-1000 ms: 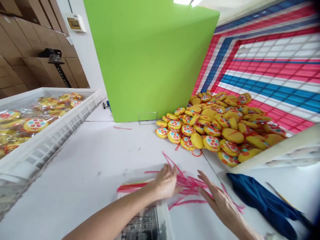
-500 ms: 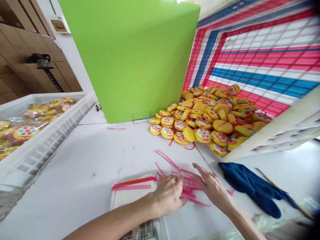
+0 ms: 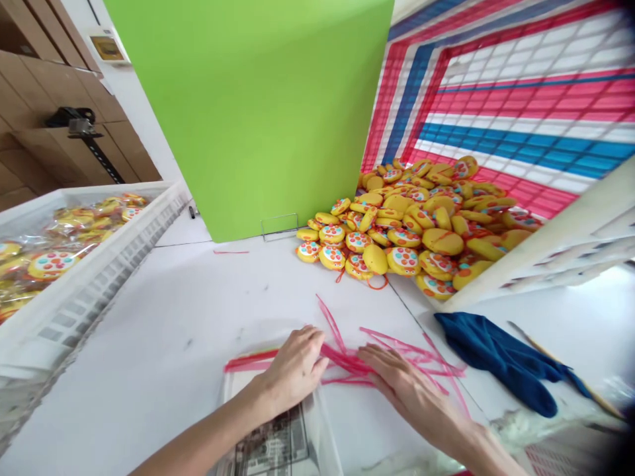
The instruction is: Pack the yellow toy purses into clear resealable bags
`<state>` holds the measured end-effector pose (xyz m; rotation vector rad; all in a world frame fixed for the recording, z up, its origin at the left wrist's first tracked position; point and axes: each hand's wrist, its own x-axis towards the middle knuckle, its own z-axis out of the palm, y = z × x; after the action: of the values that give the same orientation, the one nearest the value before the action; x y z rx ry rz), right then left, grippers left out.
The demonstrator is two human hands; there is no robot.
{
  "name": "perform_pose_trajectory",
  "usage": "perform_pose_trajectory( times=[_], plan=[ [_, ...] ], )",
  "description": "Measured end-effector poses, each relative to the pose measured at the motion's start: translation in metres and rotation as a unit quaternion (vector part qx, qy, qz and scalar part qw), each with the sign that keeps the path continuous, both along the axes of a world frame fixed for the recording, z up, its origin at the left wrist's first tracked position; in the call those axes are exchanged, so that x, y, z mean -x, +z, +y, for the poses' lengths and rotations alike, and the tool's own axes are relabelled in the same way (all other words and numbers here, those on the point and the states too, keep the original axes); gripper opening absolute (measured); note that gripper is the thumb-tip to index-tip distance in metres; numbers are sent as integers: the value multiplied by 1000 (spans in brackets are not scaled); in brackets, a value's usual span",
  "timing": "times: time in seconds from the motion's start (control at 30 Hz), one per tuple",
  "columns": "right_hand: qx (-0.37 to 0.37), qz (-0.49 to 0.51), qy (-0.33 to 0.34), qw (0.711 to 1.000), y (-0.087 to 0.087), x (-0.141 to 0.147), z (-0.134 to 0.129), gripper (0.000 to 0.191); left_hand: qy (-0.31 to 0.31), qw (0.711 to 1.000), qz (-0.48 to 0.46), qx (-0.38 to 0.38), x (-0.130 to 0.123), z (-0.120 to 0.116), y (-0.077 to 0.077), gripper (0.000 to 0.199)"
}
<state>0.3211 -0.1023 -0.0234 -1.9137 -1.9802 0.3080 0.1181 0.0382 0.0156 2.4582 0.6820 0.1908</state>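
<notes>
Thin pink plastic strips (image 3: pixel 347 360) lie in a loose bundle on the white table. My left hand (image 3: pixel 297 367) is closed around the bundle's left end, at the edge of a shallow clear tray. In that tray is a pale, flat stack with a red upper edge, and a dark printed sheet (image 3: pixel 278 439) shows lower down. My right hand (image 3: pixel 401 380) lies over the strips on the right, its fingers stretched out and close together. Beyond it, several strips fan out toward the right and the back.
Yellow round toys (image 3: pixel 397 228) with coloured dots spill from a tipped white crate (image 3: pixel 540 244) at the right. Bagged toys fill the white crate (image 3: pixel 143 244) at the left. A green board (image 3: pixel 258 119) stands behind. A blue cloth (image 3: pixel 496 360) and a thin pointed tool (image 3: pixel 540 347) lie right.
My left hand has moved left and up, drawing the pink strips straighter. My right hand has come down onto them. The strips now spread further to the right.
</notes>
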Motion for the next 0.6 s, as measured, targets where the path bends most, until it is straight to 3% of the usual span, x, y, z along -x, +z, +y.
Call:
perform_pose_trajectory(
  times=[0.13, 0.23, 0.37, 0.43, 0.5, 0.6],
  plan=[
    [-48, -25, -137, 989, -14, -43, -14, 41, -41, 998, 34, -42, -11, -1, -2, 29],
    [-61, -50, -184, 980, -35, -66, -11, 42, -46, 993, 79, -71, -32, 5, -14, 43],
    [-62, -62, -176, 980, -57, -53, -18, 46, -10, 990, 117, -83, -63, 7, -37, 57],
    [-57, -63, -148, 985, -60, -37, -29, 46, -32, 989, 116, -82, -69, -2, -44, 52],
    [-50, -61, -110, 991, -56, -24, -40, 44, -92, 987, 103, -77, -66, -15, -45, 44],
    [-48, -48, -94, 993, -35, -18, -40, 40, -171, 981, 66, -66, -52, -35, -37, 34]
  ],
)
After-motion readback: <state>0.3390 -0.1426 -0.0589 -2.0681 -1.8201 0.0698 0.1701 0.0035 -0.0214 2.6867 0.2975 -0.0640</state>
